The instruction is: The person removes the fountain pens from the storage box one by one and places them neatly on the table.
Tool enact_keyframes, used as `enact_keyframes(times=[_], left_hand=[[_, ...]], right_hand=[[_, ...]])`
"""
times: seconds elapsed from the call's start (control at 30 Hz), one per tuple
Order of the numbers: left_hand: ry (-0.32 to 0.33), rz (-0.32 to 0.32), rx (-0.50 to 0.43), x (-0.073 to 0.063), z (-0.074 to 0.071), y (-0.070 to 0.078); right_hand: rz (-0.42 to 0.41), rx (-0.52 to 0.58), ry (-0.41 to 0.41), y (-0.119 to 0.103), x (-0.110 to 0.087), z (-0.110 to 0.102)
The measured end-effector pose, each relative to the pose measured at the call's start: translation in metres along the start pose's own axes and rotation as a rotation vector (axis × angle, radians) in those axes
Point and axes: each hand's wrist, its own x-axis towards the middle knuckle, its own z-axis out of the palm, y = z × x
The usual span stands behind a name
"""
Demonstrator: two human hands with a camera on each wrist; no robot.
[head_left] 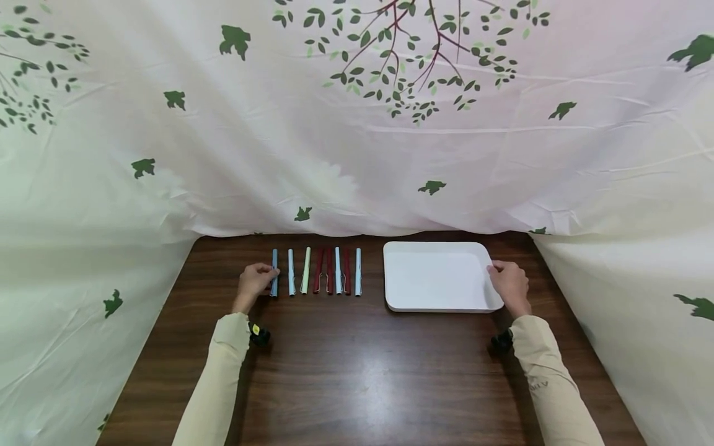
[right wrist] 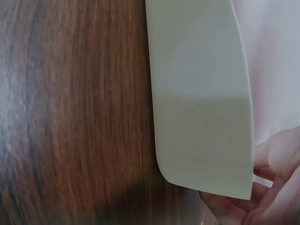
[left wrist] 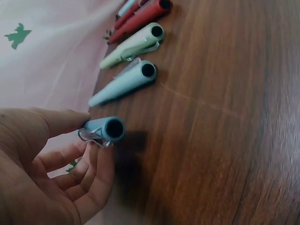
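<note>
At the left end of a row of capped pens, my left hand (head_left: 255, 282) pinches a darker blue pen (head_left: 274, 260) between thumb and fingers. The left wrist view shows this blue pen (left wrist: 112, 129) end-on, its metal clip turned toward the fingers. Just right of it lie a light blue pen (head_left: 291, 272) and a pale green pen (head_left: 305, 271). My right hand (head_left: 510, 286) grips the right side of a white rectangular tray (head_left: 435, 279), thumb at its rim. In the right wrist view the tray's wall (right wrist: 204, 136) hides part of the fingers.
Farther along the row are dark red pens (head_left: 318, 271) and light blue pens (head_left: 358, 272), lying roughly parallel. All rest on a dark wooden table (head_left: 334, 384). A white leaf-patterned cloth (head_left: 357, 155) hangs behind the table and at both sides.
</note>
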Motion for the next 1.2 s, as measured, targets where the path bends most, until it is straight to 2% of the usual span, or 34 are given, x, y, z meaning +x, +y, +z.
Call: enact_keyframes(times=[0.33, 0.5, 0.8, 1.2], left_hand=[[0.045, -0.063, 0.142, 0.004, -0.001, -0.009], [0.074, -0.038, 0.194, 0.003, 0.002, -0.008], [0.11, -0.014, 0.201, 0.005, 0.006, -0.011], [0.102, -0.032, 0.204, 0.008, 0.011, -0.009]], right_hand=[[-0.021, -0.017, 0.007, 0.003, 0.004, 0.002], [-0.036, -0.015, -0.003, 0.005, 0.004, 0.003], [-0.021, -0.011, -0.016, 0.005, 0.005, 0.003], [-0.012, -0.011, 0.011, 0.008, 0.003, -0.001]])
